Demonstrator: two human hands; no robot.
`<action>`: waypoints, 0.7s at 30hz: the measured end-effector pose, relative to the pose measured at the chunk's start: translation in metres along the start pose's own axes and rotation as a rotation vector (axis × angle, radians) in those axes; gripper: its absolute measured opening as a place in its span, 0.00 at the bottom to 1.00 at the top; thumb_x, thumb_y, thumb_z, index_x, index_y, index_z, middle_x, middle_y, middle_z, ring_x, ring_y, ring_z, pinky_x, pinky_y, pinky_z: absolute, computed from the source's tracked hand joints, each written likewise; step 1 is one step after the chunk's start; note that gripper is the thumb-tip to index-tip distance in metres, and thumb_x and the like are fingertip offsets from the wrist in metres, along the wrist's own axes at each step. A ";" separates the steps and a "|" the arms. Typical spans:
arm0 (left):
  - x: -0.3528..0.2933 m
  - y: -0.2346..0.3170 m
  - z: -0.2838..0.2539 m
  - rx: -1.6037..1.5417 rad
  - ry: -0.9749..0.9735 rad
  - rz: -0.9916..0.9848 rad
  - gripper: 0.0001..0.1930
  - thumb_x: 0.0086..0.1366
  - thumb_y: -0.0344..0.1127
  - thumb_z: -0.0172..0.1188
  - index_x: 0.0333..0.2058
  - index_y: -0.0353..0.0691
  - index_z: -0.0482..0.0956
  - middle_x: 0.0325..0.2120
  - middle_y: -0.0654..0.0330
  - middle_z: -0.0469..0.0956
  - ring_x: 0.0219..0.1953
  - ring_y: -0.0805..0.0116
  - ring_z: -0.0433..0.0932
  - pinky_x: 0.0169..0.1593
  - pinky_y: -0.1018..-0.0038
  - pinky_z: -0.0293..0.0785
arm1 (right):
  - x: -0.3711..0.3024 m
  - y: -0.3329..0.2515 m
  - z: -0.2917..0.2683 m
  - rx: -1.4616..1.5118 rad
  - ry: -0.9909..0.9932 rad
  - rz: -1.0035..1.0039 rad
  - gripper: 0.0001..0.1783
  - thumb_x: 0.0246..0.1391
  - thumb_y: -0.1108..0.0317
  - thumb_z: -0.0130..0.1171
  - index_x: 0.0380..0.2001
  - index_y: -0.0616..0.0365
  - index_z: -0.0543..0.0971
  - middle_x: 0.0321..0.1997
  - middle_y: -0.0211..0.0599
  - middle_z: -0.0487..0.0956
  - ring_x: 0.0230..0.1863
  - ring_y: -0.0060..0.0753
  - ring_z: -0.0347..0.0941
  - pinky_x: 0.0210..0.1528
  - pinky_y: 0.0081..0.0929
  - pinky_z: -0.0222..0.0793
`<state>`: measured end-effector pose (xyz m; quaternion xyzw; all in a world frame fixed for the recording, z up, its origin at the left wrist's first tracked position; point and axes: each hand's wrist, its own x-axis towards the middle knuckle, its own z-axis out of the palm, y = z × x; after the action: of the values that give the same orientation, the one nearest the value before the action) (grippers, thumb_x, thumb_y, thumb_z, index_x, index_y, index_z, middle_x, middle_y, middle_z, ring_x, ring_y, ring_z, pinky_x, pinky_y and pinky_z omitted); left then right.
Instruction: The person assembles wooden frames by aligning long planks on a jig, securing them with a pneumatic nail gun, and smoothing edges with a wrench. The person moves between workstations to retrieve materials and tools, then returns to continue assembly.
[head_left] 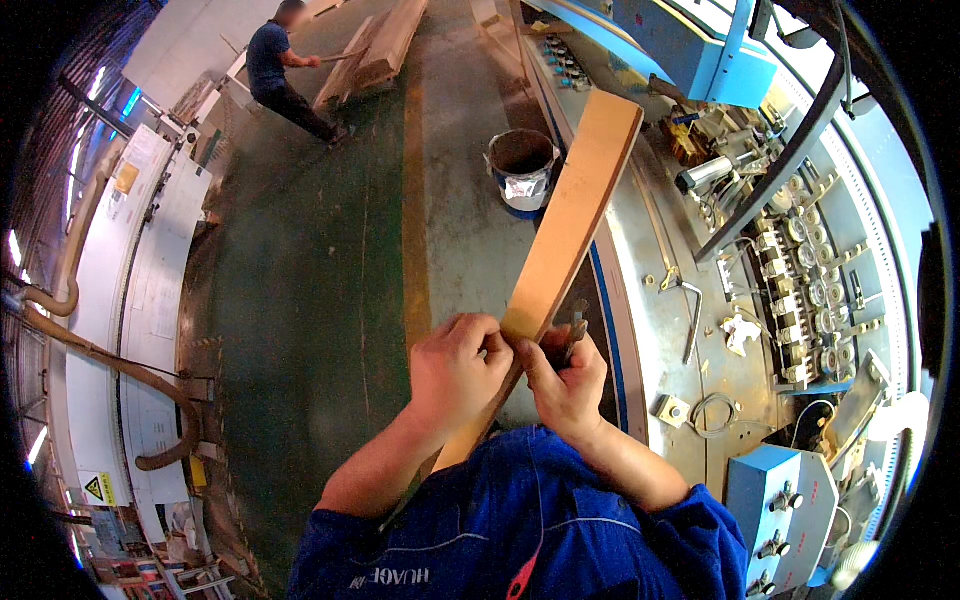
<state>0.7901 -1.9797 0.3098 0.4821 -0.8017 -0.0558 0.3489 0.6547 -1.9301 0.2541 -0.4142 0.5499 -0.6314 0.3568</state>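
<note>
A long, flat orange-brown wooden board (570,215) slants up from my torso toward the machine, its far end at the upper right. My left hand (462,370) is closed at the board's left edge, fingers curled tightly against it. Across from it, my right hand (568,385) is closed too, with the thumb pressing on the board near the left fingertips. A small dark metal tool (577,335) sticks up out of the right fingers; its kind is not clear, and its lower part is hidden in the hand. The board's near end reaches down behind my left wrist toward my blue jacket.
A blue-rimmed bucket (522,170) stands just left of the board. Along the right runs a machine bed (660,350) with a hex key (692,320), a cable and rollers. At the upper left, a person (275,65) works beside stacked boards (390,45). A white machine (140,330) lines the left.
</note>
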 end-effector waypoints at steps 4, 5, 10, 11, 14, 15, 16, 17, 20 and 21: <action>-0.001 0.002 0.003 -0.054 0.000 -0.053 0.08 0.51 0.30 0.67 0.28 0.44 0.77 0.25 0.59 0.80 0.26 0.56 0.80 0.29 0.63 0.77 | 0.001 0.001 0.000 -0.024 -0.004 0.005 0.13 0.55 0.69 0.71 0.28 0.60 0.74 0.22 0.31 0.76 0.24 0.17 0.68 0.26 0.22 0.67; -0.007 -0.001 0.007 0.037 0.040 0.028 0.08 0.51 0.30 0.68 0.29 0.43 0.77 0.25 0.58 0.80 0.26 0.56 0.81 0.29 0.63 0.77 | 0.000 0.000 0.001 -0.014 -0.002 0.018 0.13 0.55 0.69 0.71 0.28 0.60 0.74 0.22 0.31 0.76 0.24 0.17 0.68 0.26 0.22 0.67; -0.008 -0.006 0.003 0.017 -0.034 -0.017 0.08 0.50 0.29 0.68 0.30 0.43 0.78 0.25 0.58 0.80 0.27 0.56 0.81 0.29 0.64 0.78 | -0.003 0.007 0.003 0.097 -0.009 0.042 0.13 0.55 0.69 0.71 0.29 0.60 0.74 0.22 0.29 0.75 0.24 0.17 0.67 0.26 0.21 0.66; -0.002 -0.003 -0.002 -0.106 -0.076 -0.131 0.08 0.50 0.29 0.68 0.30 0.43 0.78 0.25 0.58 0.80 0.26 0.56 0.81 0.30 0.64 0.78 | -0.004 0.008 0.003 0.098 -0.012 0.048 0.13 0.55 0.69 0.71 0.29 0.60 0.75 0.22 0.29 0.75 0.24 0.17 0.67 0.25 0.21 0.65; -0.004 -0.002 0.000 -0.134 -0.062 -0.154 0.08 0.50 0.29 0.67 0.30 0.44 0.78 0.25 0.58 0.80 0.26 0.57 0.81 0.30 0.65 0.78 | -0.002 0.002 0.003 0.000 -0.021 0.042 0.13 0.55 0.69 0.71 0.28 0.60 0.75 0.22 0.29 0.75 0.24 0.16 0.67 0.26 0.21 0.65; -0.006 -0.003 0.001 -0.084 -0.031 -0.110 0.08 0.50 0.29 0.67 0.30 0.44 0.78 0.25 0.58 0.80 0.26 0.57 0.81 0.30 0.65 0.78 | -0.001 0.002 0.005 0.018 -0.014 0.034 0.13 0.55 0.69 0.71 0.28 0.59 0.75 0.22 0.29 0.75 0.24 0.16 0.66 0.26 0.21 0.65; -0.005 -0.007 0.002 0.000 0.012 -0.008 0.07 0.50 0.29 0.67 0.29 0.43 0.79 0.25 0.58 0.80 0.27 0.57 0.81 0.30 0.65 0.78 | -0.001 0.003 0.008 0.036 -0.007 0.026 0.13 0.55 0.69 0.71 0.28 0.59 0.75 0.22 0.29 0.75 0.24 0.16 0.66 0.26 0.21 0.65; -0.006 -0.010 0.003 0.082 0.051 0.093 0.07 0.50 0.29 0.68 0.29 0.43 0.79 0.25 0.58 0.80 0.27 0.56 0.81 0.30 0.66 0.78 | -0.001 0.005 0.009 0.052 0.001 0.021 0.13 0.55 0.69 0.71 0.28 0.59 0.74 0.22 0.29 0.75 0.24 0.16 0.66 0.26 0.21 0.65; -0.004 -0.015 -0.003 0.116 -0.008 0.097 0.07 0.50 0.29 0.68 0.28 0.43 0.79 0.25 0.58 0.80 0.27 0.56 0.81 0.31 0.66 0.78 | 0.000 0.009 0.011 0.059 -0.006 0.041 0.13 0.55 0.68 0.71 0.27 0.59 0.75 0.21 0.28 0.74 0.24 0.16 0.66 0.26 0.21 0.65; -0.004 -0.015 -0.006 0.092 -0.055 0.048 0.07 0.50 0.29 0.68 0.28 0.43 0.79 0.25 0.57 0.80 0.28 0.57 0.81 0.31 0.66 0.78 | 0.000 0.006 0.012 0.045 -0.015 0.034 0.13 0.55 0.68 0.71 0.27 0.59 0.75 0.21 0.29 0.74 0.24 0.16 0.66 0.26 0.21 0.65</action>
<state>0.8061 -1.9835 0.3057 0.4768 -0.8239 -0.0237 0.3055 0.6659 -1.9361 0.2487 -0.4013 0.5398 -0.6343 0.3811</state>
